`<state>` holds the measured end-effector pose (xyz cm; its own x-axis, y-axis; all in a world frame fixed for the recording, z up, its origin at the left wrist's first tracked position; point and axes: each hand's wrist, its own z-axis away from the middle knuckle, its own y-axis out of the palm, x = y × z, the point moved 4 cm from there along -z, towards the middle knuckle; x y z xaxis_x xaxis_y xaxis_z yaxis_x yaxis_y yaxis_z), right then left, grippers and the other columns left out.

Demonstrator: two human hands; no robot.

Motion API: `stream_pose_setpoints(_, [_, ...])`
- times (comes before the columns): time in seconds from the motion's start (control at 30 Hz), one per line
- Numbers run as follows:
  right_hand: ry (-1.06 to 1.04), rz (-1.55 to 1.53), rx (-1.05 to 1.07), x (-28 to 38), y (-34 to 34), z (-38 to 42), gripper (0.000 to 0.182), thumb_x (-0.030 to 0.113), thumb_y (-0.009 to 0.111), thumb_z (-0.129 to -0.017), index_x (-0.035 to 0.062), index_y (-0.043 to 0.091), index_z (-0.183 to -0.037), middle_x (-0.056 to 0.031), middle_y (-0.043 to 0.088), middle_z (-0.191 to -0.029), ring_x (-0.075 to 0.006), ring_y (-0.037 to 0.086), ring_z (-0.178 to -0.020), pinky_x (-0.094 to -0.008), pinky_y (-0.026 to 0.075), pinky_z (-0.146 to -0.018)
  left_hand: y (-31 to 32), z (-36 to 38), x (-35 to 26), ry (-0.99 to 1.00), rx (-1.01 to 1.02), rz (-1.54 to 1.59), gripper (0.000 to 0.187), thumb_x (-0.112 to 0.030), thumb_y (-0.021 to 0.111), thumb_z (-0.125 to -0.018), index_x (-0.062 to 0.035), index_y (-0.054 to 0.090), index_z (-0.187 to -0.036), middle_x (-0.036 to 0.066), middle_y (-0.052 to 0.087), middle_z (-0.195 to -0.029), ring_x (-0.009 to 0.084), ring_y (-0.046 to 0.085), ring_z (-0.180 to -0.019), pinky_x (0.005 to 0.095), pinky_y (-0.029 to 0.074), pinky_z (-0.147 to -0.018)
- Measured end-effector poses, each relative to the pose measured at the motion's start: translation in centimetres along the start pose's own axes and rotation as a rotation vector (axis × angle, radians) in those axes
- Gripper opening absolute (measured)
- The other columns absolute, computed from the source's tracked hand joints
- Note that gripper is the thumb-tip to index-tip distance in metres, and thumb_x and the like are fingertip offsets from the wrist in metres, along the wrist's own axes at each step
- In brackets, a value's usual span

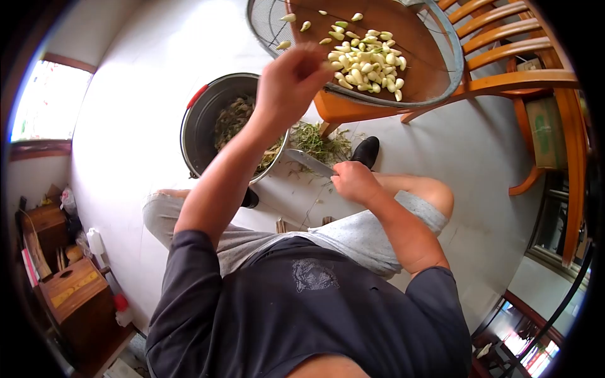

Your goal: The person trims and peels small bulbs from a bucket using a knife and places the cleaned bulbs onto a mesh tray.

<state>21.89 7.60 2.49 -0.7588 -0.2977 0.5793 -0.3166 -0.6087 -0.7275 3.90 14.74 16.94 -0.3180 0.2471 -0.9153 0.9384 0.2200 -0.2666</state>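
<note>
My right hand (pixel 355 181) is wrapped round the handle of a knife (pixel 311 163), its broad blade pointing left toward the bucket rim. My left hand (pixel 292 80) is raised at the near left rim of a round mesh sieve (pixel 455 60). Its fingers are bent and smeared by motion, and I cannot tell whether they hold anything. A heap of small white bulbs (pixel 367 63) with greenish tips lies in the sieve, with several loose ones to the left. Below my left hand stands a metal bucket (pixel 196 135) with dry trimmings (pixel 232 121) inside, partly hidden by my forearm.
The sieve rests on a wooden chair (pixel 362 108). Green and straw-coloured scraps (pixel 321 142) lie on the pale tiled floor (pixel 138 94) between bucket and my shoe (pixel 365 152). Another wooden chair (pixel 570 157) stands at right. A wooden box (pixel 72 286) is at lower left.
</note>
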Motion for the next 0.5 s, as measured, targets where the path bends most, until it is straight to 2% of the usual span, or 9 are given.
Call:
stream_pose_setpoints(0.03, [-0.012, -0.013, -0.027, 0.1, -0.1, 0.1, 0.016, 0.014, 0.055, -0.081, -0.0005, 0.061, -0.08, -0.0219, 0.064, -0.086, -0.0375, 0.061, -0.085, -0.045, 0.048, -0.078, 0.4, -1.7, -0.7, 0.093, 0.002, -0.078, 0.032, -0.014, 0.07, -0.081, 0.0025, 0.062, -0.107, 0.007, 0.067, -0.085, 0.0081, 0.06, -0.071, 0.0221, 0.049, -0.061])
stream_pose_setpoints(0.1, [-0.028, 0.002, -0.067, 0.4, -0.4, 0.2, 0.015, 0.013, 0.053, -0.082, 0.0002, 0.061, -0.08, -0.0217, 0.063, -0.084, -0.0373, 0.061, -0.084, -0.0455, 0.049, -0.077, -0.1, -2.9, -1.2, 0.112, -0.075, -0.046, 0.036, -0.015, 0.072, -0.077, -0.001, 0.062, -0.109, 0.008, 0.065, -0.078, 0.0144, 0.061, -0.068, 0.0257, 0.049, -0.064])
stream_pose_setpoints(0.17, [-0.025, 0.057, -0.106, 0.5, -0.9, 0.5, 0.015, 0.012, 0.052, -0.082, 0.0009, 0.061, -0.081, -0.0213, 0.063, -0.083, -0.0369, 0.061, -0.082, -0.0459, 0.049, -0.075, -1.6, -1.4, -1.8, 0.08, -0.012, -0.05, 0.032, -0.013, 0.07, -0.078, -0.0008, 0.063, -0.106, 0.008, 0.065, -0.077, 0.014, 0.06, -0.066, 0.0263, 0.049, -0.062])
stream_pose_setpoints(0.2, [0.004, 0.083, -0.141, 0.0, -0.7, 0.7, 0.016, 0.014, 0.055, -0.082, 0.0028, 0.064, -0.09, -0.018, 0.062, -0.084, -0.0365, 0.06, -0.082, -0.0455, 0.048, -0.074, -2.0, 0.1, -1.1, -0.027, 0.105, -0.144, 0.027, -0.012, 0.068, -0.078, -0.0008, 0.064, -0.102, 0.009, 0.064, -0.076, 0.0133, 0.059, -0.065, 0.0269, 0.049, -0.061])
stream_pose_setpoints(0.23, [-0.024, 0.147, -0.164, 0.3, -0.9, 1.0, 0.014, 0.012, 0.054, -0.082, 0.0037, 0.063, -0.088, -0.0168, 0.061, -0.083, -0.0348, 0.06, -0.082, -0.0444, 0.049, -0.072, -1.7, 2.3, -0.5, 0.089, 0.246, -0.272, 0.023, -0.005, 0.063, -0.082, -0.0017, 0.065, -0.105, 0.009, 0.067, -0.084, 0.0151, 0.063, -0.073, 0.0263, 0.05, -0.066])
stream_pose_setpoints(0.27, [-0.054, 0.212, -0.189, 0.9, -1.4, 1.4, 0.013, 0.011, 0.053, -0.081, 0.0045, 0.063, -0.085, -0.0155, 0.06, -0.082, -0.0331, 0.061, -0.081, -0.0433, 0.05, -0.07, -0.8, 4.6, 2.0, 0.033, 0.427, -0.284, 0.028, -0.002, 0.062, -0.079, -0.0049, 0.065, -0.107, 0.012, 0.066, -0.091, 0.0215, 0.064, -0.08, 0.0302, 0.052, -0.072])
stream_pose_setpoints(0.33, [-0.113, 0.295, -0.251, 1.5, -1.4, 1.7, 0.011, 0.009, 0.051, -0.08, 0.0056, 0.061, -0.082, -0.0135, 0.058, -0.081, -0.0302, 0.061, -0.079, -0.0413, 0.052, -0.067, 1.1, 9.1, 4.8, 0.086, 0.653, -0.354, 0.042, 0.003, 0.059, -0.071, -0.0051, 0.062, -0.112, 0.016, 0.062, -0.11, 0.0315, 0.059, -0.102, 0.0395, 0.048, -0.09])
stream_pose_setpoints(0.43, [-0.158, 0.357, -0.307, 1.4, -1.2, 2.2, 0.01, 0.009, 0.052, -0.078, 0.0065, 0.061, -0.081, -0.0114, 0.056, -0.079, -0.0273, 0.061, -0.079, -0.039, 0.052, -0.065, 3.3, 13.3, 8.6, 0.18, 0.911, -0.443, 0.061, 0.005, 0.056, -0.066, -0.0056, 0.052, -0.126, 0.014, 0.054, -0.126, 0.0334, 0.05, -0.117, 0.0385, 0.042, -0.1])
stream_pose_setpoints(0.5, [-0.153, 0.391, -0.263, 1.1, -1.1, 2.4, 0.01, 0.009, 0.052, -0.077, 0.0069, 0.061, -0.08, -0.0103, 0.056, -0.078, -0.0263, 0.06, -0.078, -0.0381, 0.052, -0.064, 3.9, 13.1, 9.8, 0.064, 1.023, -0.323, 0.063, 0.005, 0.056, -0.066, -0.0061, 0.051, -0.128, 0.015, 0.052, -0.128, 0.0328, 0.048, -0.119, 0.0381, 0.04, -0.102])
